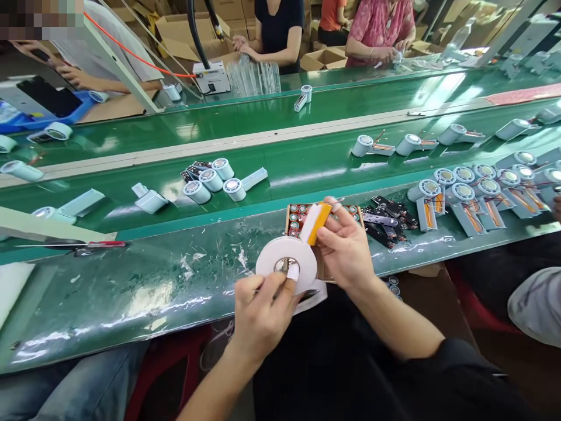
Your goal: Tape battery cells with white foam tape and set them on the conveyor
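In my left hand is a white roll of tape, the fingers closed at its core. One of those fingertips has a white covering. Just above the roll, my right hand pinches a flat orange-and-white piece between thumb and fingers. The lower end of this piece meets the roll's top edge; whether it is stuck to the tape I cannot tell. Behind it sits an open box of round metal-topped parts, partly hidden by my hands. Black circuit boards lie heaped right of the box.
Several light-blue fan-like housings crowd the bench at right. More housings lie on the green conveyor. At left, a red-handled tool rests near a metal post. Co-workers sit across the line and on both sides.
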A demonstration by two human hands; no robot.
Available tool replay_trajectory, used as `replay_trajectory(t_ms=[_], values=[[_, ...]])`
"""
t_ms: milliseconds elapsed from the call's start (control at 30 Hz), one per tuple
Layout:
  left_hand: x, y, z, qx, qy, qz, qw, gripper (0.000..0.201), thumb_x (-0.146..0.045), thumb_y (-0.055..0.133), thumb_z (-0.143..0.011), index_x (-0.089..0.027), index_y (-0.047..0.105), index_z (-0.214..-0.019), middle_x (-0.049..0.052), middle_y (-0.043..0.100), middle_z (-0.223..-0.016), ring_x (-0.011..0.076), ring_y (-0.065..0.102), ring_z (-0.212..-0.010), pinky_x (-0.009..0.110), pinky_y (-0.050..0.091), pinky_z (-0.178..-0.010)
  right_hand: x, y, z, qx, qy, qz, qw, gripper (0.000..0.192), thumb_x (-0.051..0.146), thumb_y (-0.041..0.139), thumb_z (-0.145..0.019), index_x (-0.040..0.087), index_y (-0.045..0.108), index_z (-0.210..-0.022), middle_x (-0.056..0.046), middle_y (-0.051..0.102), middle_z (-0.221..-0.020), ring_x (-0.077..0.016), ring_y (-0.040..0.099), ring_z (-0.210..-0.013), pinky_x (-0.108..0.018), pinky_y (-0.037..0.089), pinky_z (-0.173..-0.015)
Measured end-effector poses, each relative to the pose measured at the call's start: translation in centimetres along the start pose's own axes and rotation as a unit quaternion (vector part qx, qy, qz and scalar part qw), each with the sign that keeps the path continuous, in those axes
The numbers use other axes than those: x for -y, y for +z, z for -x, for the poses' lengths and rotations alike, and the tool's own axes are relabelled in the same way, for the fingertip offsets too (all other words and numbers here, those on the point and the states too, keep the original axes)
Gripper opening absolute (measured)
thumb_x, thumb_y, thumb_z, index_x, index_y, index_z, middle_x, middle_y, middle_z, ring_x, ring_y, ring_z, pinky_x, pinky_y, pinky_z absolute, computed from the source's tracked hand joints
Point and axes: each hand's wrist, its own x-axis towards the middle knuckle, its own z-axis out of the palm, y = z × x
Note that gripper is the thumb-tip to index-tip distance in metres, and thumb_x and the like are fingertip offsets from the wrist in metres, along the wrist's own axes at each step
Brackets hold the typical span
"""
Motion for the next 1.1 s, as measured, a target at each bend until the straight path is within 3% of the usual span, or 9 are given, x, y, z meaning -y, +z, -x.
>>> replay_trajectory(t_ms=[100, 167, 267, 333, 500, 667, 767, 900, 1100], values=[[3.9, -0.8, 2.1, -0.006, -0.043, -0.084, 0.995, 0.024, -0.029, 0.076, -0.091, -0.022, 0.072, -0.114, 0.008, 0.074, -0.102, 0.0261, 0.059, -0.097, 0.044, 0.047, -0.088, 4.1, -3.2, -2.7, -0.023, -0.106, 0.002, 0.994, 0.039, 0.018, 0.084, -0.082, 0.029, 0.073, -0.118, 0.001, 0.077, -0.121, -0.0157, 0.073, -0.113, -0.025, 0.064, -0.094], [7.9, -1.4, 4.4, 0.049, -0.087, -0.108, 0.989, 0.021, -0.034, 0.074, -0.091, -0.022, 0.074, -0.107, 0.009, 0.075, -0.106, 0.0304, 0.059, -0.106, 0.048, 0.047, -0.096, 6.8, -6.1, -4.1, -0.059, -0.166, 0.007, 0.984, 0.034, 0.017, 0.081, -0.085, 0.030, 0.074, -0.116, 0.004, 0.075, -0.123, -0.0145, 0.072, -0.118, -0.021, 0.063, -0.095], [13.1, -0.9, 7.1, 0.112, -0.173, -0.060, 0.977, 0.029, -0.045, 0.069, -0.091, -0.022, 0.074, -0.107, 0.010, 0.075, -0.114, 0.0318, 0.060, -0.113, 0.048, 0.050, -0.099, 8.6, -9.6, -4.1, -0.075, -0.148, 0.041, 0.985, 0.044, 0.016, 0.079, -0.087, 0.036, 0.070, -0.125, 0.001, 0.074, -0.129, -0.0178, 0.069, -0.125, -0.023, 0.063, -0.096], [15.0, 0.5, 6.5, 0.079, -0.220, -0.046, 0.971, 0.035, -0.051, 0.066, -0.092, -0.021, 0.074, -0.110, 0.011, 0.074, -0.116, 0.0312, 0.061, -0.115, 0.047, 0.052, -0.100, 8.1, -10.7, -3.3, -0.061, -0.108, 0.075, 0.989, 0.052, 0.018, 0.080, -0.087, 0.040, 0.065, -0.132, -0.002, 0.073, -0.133, -0.0205, 0.067, -0.130, -0.029, 0.062, -0.100], [15.8, 6.0, -5.7, 0.050, -0.169, -0.076, 0.981, 0.036, -0.046, 0.054, -0.100, -0.023, 0.073, -0.122, 0.011, 0.074, -0.124, 0.0313, 0.057, -0.127, 0.050, 0.042, -0.113, 5.9, -9.7, -2.5, -0.022, -0.046, 0.092, 0.994, 0.055, 0.026, 0.079, -0.089, 0.044, 0.059, -0.137, -0.001, 0.074, -0.129, -0.0248, 0.065, -0.132, -0.044, 0.058, -0.110], [18.2, 10.4, -17.8, 0.257, -0.179, -0.131, 0.941, 0.037, -0.038, 0.055, -0.097, -0.020, 0.072, -0.125, 0.019, 0.064, -0.138, 0.0424, 0.050, -0.132, 0.059, 0.043, -0.107, 6.6, -10.2, -2.1, -0.022, -0.051, 0.104, 0.993, 0.062, 0.024, 0.077, -0.090, 0.048, 0.054, -0.142, 0.000, 0.077, -0.121, -0.0252, 0.069, -0.126, -0.043, 0.062, -0.104], [19.1, 12.3, -20.2, 0.307, -0.167, -0.110, 0.930, 0.024, -0.025, 0.060, -0.091, -0.017, 0.077, -0.106, 0.020, 0.070, -0.114, 0.0386, 0.060, -0.117, 0.052, 0.050, -0.097, 7.3, -12.4, -1.4, -0.056, -0.031, 0.124, 0.990, 0.050, 0.027, 0.078, -0.090, 0.044, 0.062, -0.134, -0.002, 0.078, -0.120, -0.0237, 0.073, -0.119, -0.033, 0.066, -0.092], [17.9, 15.0, -22.1, 0.316, -0.107, -0.058, 0.941, 0.021, -0.015, 0.059, -0.088, -0.018, 0.077, -0.099, 0.018, 0.067, -0.126, 0.0348, 0.052, -0.130, 0.047, 0.044, -0.108, 7.4, -13.2, -3.1, -0.060, -0.054, 0.139, 0.987, 0.044, 0.029, 0.080, -0.089, 0.041, 0.063, -0.127, -0.002, 0.079, -0.117, -0.0238, 0.074, -0.116, -0.036, 0.066, -0.091], [16.1, 17.2, -25.7, 0.360, -0.062, 0.006, 0.931, 0.013, -0.016, 0.073, -0.072, -0.021, 0.077, -0.083, 0.012, 0.075, -0.112, 0.0295, 0.062, -0.117, 0.038, 0.045, -0.104, 4.6, -9.3, -13.9, 0.086, -0.121, 0.310, 0.939, 0.047, 0.035, 0.075, -0.092, 0.029, 0.052, -0.132, -0.006, 0.079, -0.119, -0.0243, 0.074, -0.114, -0.046, 0.056, -0.104]])
